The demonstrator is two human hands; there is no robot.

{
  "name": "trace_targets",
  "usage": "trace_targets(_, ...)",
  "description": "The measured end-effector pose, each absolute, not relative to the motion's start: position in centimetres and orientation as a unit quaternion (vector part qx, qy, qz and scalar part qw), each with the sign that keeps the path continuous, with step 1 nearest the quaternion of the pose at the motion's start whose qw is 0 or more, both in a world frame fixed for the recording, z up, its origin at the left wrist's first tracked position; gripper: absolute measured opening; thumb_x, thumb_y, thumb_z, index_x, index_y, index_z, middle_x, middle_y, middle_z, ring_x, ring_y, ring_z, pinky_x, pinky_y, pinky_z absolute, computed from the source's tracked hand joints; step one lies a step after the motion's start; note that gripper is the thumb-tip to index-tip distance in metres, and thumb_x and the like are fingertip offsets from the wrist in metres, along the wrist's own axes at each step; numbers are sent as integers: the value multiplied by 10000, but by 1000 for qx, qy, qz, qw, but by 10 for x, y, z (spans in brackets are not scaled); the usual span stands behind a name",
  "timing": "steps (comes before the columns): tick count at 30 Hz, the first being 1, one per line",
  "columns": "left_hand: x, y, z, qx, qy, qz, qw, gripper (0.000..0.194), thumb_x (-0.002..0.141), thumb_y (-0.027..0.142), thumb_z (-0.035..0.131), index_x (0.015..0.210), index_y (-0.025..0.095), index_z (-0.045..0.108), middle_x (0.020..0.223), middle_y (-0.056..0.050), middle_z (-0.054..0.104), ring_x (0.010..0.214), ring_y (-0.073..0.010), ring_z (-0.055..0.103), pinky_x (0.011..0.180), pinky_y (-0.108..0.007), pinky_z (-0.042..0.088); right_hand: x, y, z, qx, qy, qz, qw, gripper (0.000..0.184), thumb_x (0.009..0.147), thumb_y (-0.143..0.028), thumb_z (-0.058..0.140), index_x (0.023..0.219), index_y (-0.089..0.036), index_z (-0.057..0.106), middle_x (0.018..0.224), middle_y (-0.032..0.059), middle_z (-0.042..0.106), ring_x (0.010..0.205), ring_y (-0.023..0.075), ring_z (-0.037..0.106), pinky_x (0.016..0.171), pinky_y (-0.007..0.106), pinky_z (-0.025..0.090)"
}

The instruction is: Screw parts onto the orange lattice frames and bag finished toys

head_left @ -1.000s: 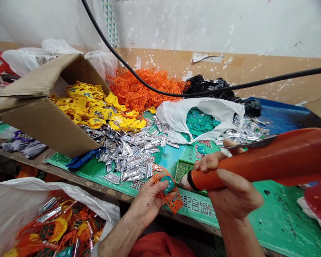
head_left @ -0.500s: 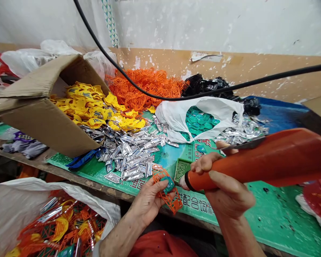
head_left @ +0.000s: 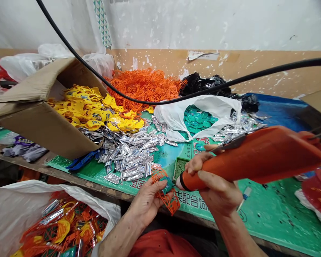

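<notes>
Gripping an orange plastic frame (head_left: 171,206) with a teal piece (head_left: 168,185) lying across it, the left hand (head_left: 147,197) is pinching both between thumb and fingers, probably to stop them slipping on each other. The pair is sitting just beyond the near edge of the table (head_left: 273,217), tilted toward the tool, with the teal piece's far end left uncovered, presumably so the tool can reach it. The right hand (head_left: 219,191) is wrapping its fingers and thumb around the front of an orange tool (head_left: 256,157), likely for finer aim than a grip further back would give. The tool's narrow tip is pointing at the teal piece; whether they are touching, I cannot tell.

A green tray (head_left: 174,170) is standing just behind the tip, seemingly for easy reach. Silver pieces (head_left: 128,157) are spreading across the table beyond the left hand, while yellow pieces (head_left: 82,107) are spilling from a cardboard box (head_left: 48,132) lying on its side. A white bag (head_left: 171,116) is keeping more teal pieces (head_left: 199,121) together, and a sack (head_left: 13,210) below the table edge is holding mixed orange, yellow and silver parts.
</notes>
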State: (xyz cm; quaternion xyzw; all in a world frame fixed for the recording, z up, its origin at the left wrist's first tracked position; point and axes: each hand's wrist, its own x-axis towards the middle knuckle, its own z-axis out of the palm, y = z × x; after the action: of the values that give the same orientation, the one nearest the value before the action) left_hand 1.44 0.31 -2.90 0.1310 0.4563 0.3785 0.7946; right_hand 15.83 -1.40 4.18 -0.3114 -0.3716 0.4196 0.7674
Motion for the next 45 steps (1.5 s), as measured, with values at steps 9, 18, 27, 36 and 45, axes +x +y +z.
trace_targets(9,9,5,-20,160,427,396,797,185,746,62,696,917,132,695,927,-57,705,763,-154,663,684,-292,595,168,-10,53,-295,-374,398,784,418,619,-112,640,1011,-252,603,649,-40,616,583,131,572,611,311,499)
trace_targets(18,10,8,-13,161,462,383,783,134,780,40,656,877,124,695,848,-53,706,719,-158,686,671,-292,606,197,15,35,-423,-328,261,803,214,514,-145,708,692,-186,596,590,-38,587,523,137,554,563,335,478)
trace_targets(27,9,8,-14,181,474,373,777,174,765,80,681,933,127,682,947,-83,715,757,-186,698,715,-328,601,199,19,13,-442,-333,276,786,222,541,-138,734,718,-179,605,610,-35,612,534,132,555,573,324,459)
trace_targets(36,9,8,-20,176,476,353,787,214,764,113,702,970,140,649,857,-62,720,700,-205,712,655,-320,593,197,18,11,-439,-338,290,780,141,554,-126,730,615,-168,611,592,-26,612,529,130,554,577,320,442)
trace_targets(45,12,5,-22,156,466,363,792,175,766,114,714,930,142,661,872,-52,725,712,-194,716,713,-332,602,196,16,9,-451,-350,283,771,147,563,-156,733,628,-171,602,593,-28,610,535,136,552,594,333,462)
